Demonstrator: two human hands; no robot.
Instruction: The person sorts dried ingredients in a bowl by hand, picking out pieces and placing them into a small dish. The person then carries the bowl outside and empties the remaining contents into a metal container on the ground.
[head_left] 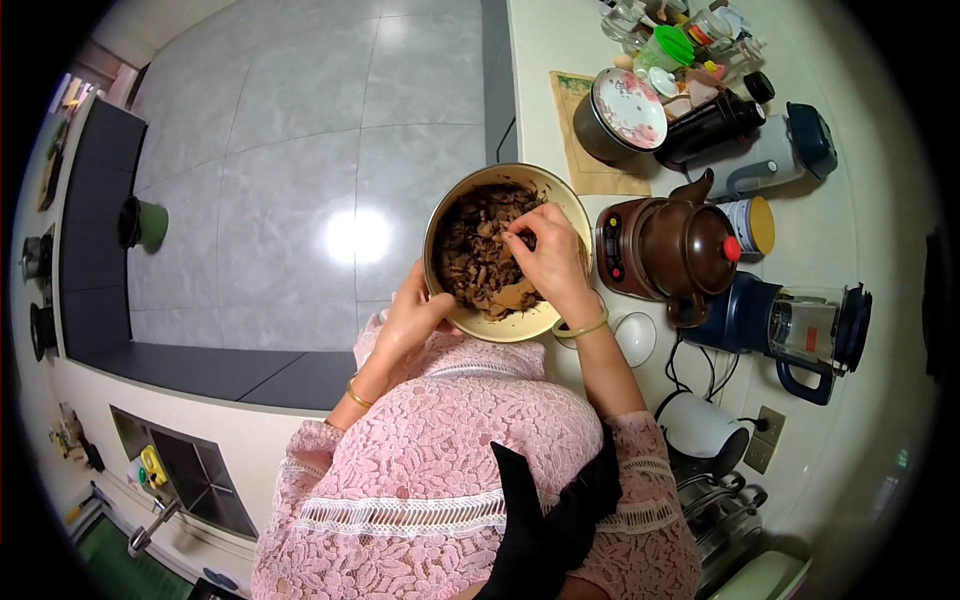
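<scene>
A round cream-coloured bowl (572, 205) holds dark brown crumbly pieces (475, 240) with a lighter brown powdery patch (512, 298) near its lower side. My left hand (408, 308) grips the bowl's lower left rim, with the thumb over the edge. Above the contents, inside the bowl, is my right hand (548, 250), its thumb and fingers pinched together; whatever lies between the fingertips is too small to name. Each wrist wears a bangle.
On the counter at right stand a brown electric pot (685, 248), a lidded pot (625, 110), a black flask (712, 130), a blue blender (740, 312), a white kettle (700, 432) and a small white bowl (634, 339). A sink (190, 475) is at lower left.
</scene>
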